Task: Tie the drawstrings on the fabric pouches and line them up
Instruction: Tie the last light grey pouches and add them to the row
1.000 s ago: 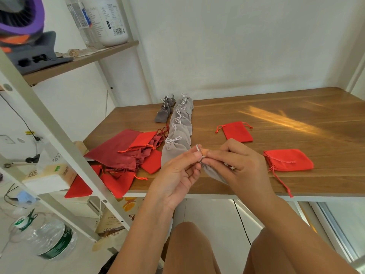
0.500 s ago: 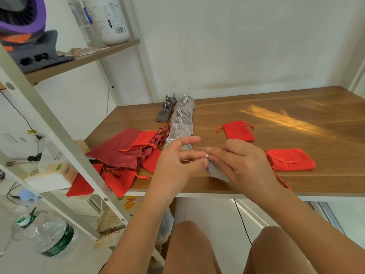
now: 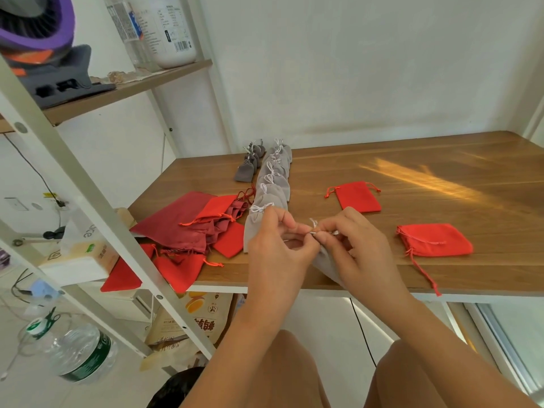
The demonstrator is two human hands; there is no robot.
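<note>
Head view: the left hand (image 3: 279, 245) and right hand (image 3: 359, 251) each pinch the white drawstring (image 3: 313, 223) of a grey pouch (image 3: 326, 265) at the bench (image 3: 441, 178) edge, the knot seemingly half made. Next, likely: pull the bow snug, then lay it at the near end of the grey row (image 3: 273, 187)

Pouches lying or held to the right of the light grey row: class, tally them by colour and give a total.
Red pouches, flat on the table: 2
Grey pouch, held by left hand and right hand: 1
Total: 3
</note>
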